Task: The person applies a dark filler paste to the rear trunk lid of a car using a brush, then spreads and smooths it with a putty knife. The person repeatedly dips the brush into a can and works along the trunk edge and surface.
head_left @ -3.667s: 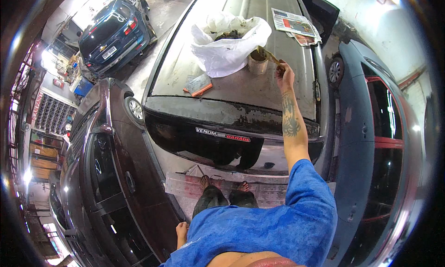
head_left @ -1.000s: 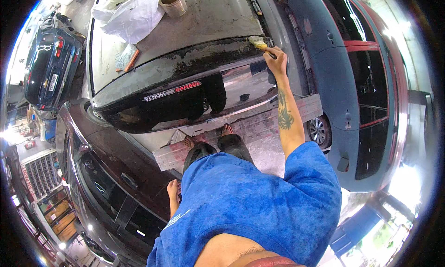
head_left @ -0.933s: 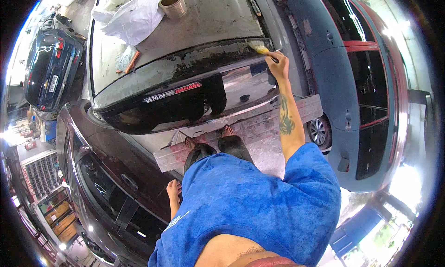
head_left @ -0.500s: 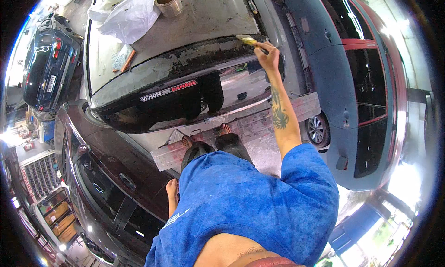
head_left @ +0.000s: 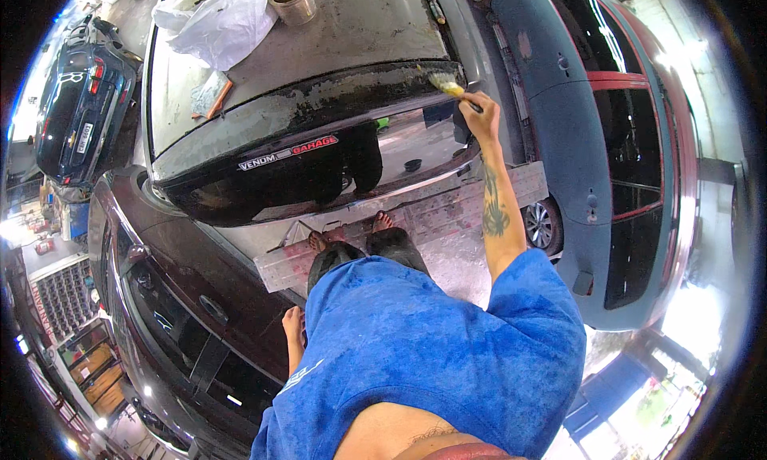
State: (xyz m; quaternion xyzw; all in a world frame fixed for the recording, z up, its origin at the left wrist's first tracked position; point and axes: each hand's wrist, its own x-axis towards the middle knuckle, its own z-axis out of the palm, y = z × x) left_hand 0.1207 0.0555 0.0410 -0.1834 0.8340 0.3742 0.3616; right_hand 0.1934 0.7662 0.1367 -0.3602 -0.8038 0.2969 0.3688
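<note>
My right hand [head_left: 482, 118] grips a paintbrush [head_left: 449, 85] with pale bristles, a yellowish middle and a dark handle. The bristles point to the left, at the right end of a patchy black strip [head_left: 319, 94] along the car roof's near edge; whether they touch it I cannot tell. Below the strip is the car's dark rear window [head_left: 264, 190], with a sticker on it. My left hand [head_left: 293, 324] hangs at my hip with its fingers loose, nothing visible in it. On the roof stand a metal can [head_left: 293, 3] and a crumpled white plastic sheet [head_left: 214, 33].
A flat orange-edged piece [head_left: 216, 98] lies on the roof; a small tool [head_left: 434, 10] is at its right edge. I stand on a stained plank platform [head_left: 511, 187]. A dark maroon car [head_left: 204, 240] is close on my left, a grey-blue car [head_left: 559, 132] on my right.
My right hand has moved right and toward me with the brush. The bristles have come down from the strip's far right corner. My left hand stays at my hip.
</note>
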